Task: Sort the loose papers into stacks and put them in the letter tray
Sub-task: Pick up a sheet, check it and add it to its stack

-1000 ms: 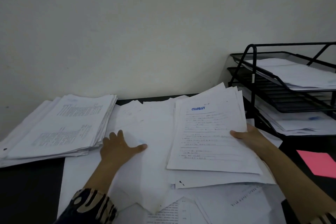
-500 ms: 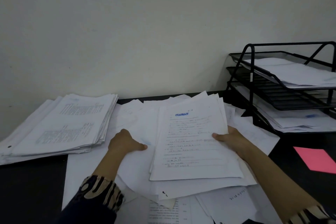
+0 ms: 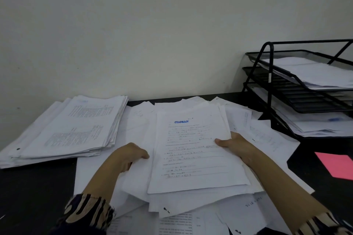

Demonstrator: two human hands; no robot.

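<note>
Since a second ago the bundle of sheets topped by the "APPROVED" page (image 3: pixel 193 150) has slid leftward, toward the middle of the table, and the left hand (image 3: pixel 127 155) has gone from lying flat to curling onto paper. The bundle now sits on the loose papers (image 3: pixel 265 135) spread over the middle of the table (image 3: pixel 36 192), its far end slightly raised. The right hand (image 3: pixel 236 144) has its grip on the bundle's right edge, thumb on top and fingers underneath. The left hand's grip closes on the edge of the white sheets just beside the bundle's left side.

Toward the table's left edge lies a thick sorted stack (image 3: pixel 70 129). At the right rear corner stands the black letter tray (image 3: pixel 298 89), with paper in its top and bottom tiers and the middle tier seemingly bare. A pink sheet (image 3: pixel 337 166) lies near the right edge.

Judging by this, sorting is partway: many sheets are unsorted, and this bundle is not yet filed.
</note>
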